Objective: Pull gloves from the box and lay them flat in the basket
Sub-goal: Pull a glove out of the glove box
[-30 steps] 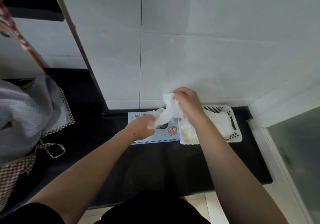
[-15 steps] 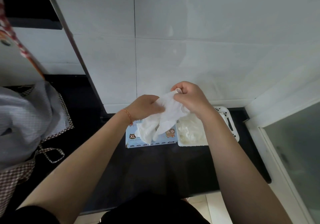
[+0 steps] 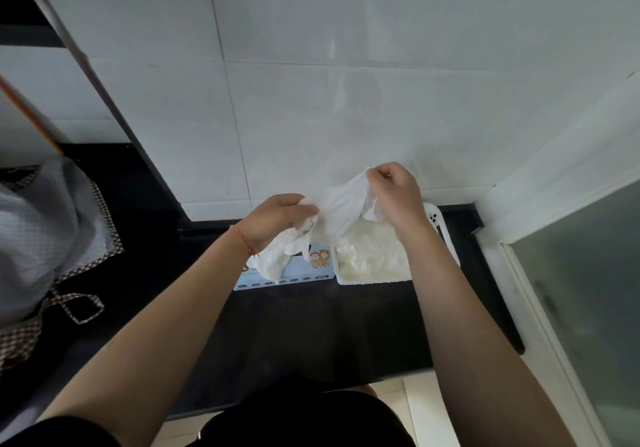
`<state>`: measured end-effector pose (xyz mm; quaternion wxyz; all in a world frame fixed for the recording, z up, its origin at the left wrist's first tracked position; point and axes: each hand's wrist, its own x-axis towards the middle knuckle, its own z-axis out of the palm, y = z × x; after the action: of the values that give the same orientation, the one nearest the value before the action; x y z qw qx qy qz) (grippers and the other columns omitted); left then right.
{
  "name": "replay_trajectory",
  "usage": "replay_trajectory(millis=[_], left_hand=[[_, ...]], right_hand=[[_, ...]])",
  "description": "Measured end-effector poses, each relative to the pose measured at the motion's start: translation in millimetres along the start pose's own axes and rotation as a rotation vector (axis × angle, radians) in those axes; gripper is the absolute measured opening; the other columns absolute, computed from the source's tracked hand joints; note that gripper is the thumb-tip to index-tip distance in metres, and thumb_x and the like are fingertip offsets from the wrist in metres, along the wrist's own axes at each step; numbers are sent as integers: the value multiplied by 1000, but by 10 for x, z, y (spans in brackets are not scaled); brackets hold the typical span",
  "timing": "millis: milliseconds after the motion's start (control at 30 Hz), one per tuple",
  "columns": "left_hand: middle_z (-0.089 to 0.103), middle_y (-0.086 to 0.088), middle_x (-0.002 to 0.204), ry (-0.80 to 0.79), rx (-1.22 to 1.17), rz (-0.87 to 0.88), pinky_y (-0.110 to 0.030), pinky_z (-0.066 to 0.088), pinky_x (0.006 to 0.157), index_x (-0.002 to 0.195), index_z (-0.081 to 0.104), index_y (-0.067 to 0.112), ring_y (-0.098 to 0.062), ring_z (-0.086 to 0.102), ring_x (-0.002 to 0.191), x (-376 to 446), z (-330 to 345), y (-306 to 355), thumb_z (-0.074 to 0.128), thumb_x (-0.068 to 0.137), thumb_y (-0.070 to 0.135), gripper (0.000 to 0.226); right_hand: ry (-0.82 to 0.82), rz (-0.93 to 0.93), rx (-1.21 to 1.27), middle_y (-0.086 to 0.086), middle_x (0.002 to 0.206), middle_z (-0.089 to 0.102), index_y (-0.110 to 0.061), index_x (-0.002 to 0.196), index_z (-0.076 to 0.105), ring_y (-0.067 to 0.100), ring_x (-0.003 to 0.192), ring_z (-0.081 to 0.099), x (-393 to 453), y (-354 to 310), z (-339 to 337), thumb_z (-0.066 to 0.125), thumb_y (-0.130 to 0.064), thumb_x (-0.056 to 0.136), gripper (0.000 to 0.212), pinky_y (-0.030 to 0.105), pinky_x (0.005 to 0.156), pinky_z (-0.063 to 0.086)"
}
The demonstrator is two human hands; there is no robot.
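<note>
Both hands hold 1 white glove [image 3: 341, 209] up over the blue box [image 3: 313, 266] and white basket [image 3: 441, 235]. The left hand [image 3: 277, 219] pinches 1 end, the right hand [image 3: 394, 193] pinches the other. The box says "XL".

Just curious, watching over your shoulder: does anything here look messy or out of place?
Slightly. The gloves already in the white basket lie in a rumpled heap, not flat. The glove stretched between the left hand and right hand is still crumpled, its fingers dangling over the blue glove box.
</note>
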<state>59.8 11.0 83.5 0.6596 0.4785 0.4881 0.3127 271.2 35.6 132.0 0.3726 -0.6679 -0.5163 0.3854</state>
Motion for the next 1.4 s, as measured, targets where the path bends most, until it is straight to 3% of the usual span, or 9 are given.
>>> replay_trajectory(millis=[133,367,500,700,800,1000,1133,1267,1400], left_hand=[[53,2,70,45,-107,-29,-34,52,87,62,62,20,-17,55,74,117,100,30,63,78,18,16],[55,5,62,252,87,-20,-18,37,49,83,61,17,-9,46,51,531,424,229,61,92,9,12],[60,0,81,319,401,4,-22,45,59,106,61,19,-13,55,63,962,784,114,63,90,10,19],[54,-4,125,359,999,-65,-39,47,92,130,50,21,-24,53,114,1221,1263,-339,57,93,33,39],[49,-4,133,279,1150,-125,-40,40,101,136,47,24,-27,44,127,1211,1365,-500,64,87,46,57],[51,-8,130,408,1048,-233,-40,47,90,131,51,21,-30,57,109,1221,1311,-624,54,88,17,43],[51,-8,126,450,1263,-119,-39,41,92,130,54,19,-29,49,116,1202,1402,-613,56,86,11,46],[49,-8,141,359,1330,229,-45,30,109,128,59,19,-31,40,136,1224,1592,-680,62,90,35,42],[17,0,162,161,1432,63,-45,9,121,150,31,33,-25,9,150,1249,1608,-856,52,89,62,71]], right_hand=[[0,21,30,-5,79,59,-12,94,63,6,66,54,79,133,-147,55,-22,95,12,17,59,43],[-18,157,125,-9,55,50,-13,99,61,3,39,43,294,492,-532,52,-22,96,13,22,48,35],[-50,206,37,-3,63,56,-12,104,60,5,47,47,475,913,-879,50,-20,97,15,17,48,40],[-197,310,-225,1,125,58,-16,124,58,18,88,61,738,1706,-1103,44,-13,97,30,30,73,51],[-234,315,-218,0,115,59,-15,125,56,18,86,60,802,1832,-1081,48,-14,96,29,25,68,45],[-224,254,-249,6,112,58,-14,119,49,17,88,57,839,1914,-1060,46,0,92,31,27,68,46],[-180,138,-343,6,107,51,-13,105,38,20,83,54,850,1879,-1087,40,11,87,30,27,59,40],[-291,-18,-526,8,104,50,-13,99,46,18,72,48,878,1885,-1079,41,12,84,30,27,54,36],[-359,-93,-672,7,119,46,-14,109,56,23,82,58,890,1961,-1079,41,10,89,35,34,69,51]])
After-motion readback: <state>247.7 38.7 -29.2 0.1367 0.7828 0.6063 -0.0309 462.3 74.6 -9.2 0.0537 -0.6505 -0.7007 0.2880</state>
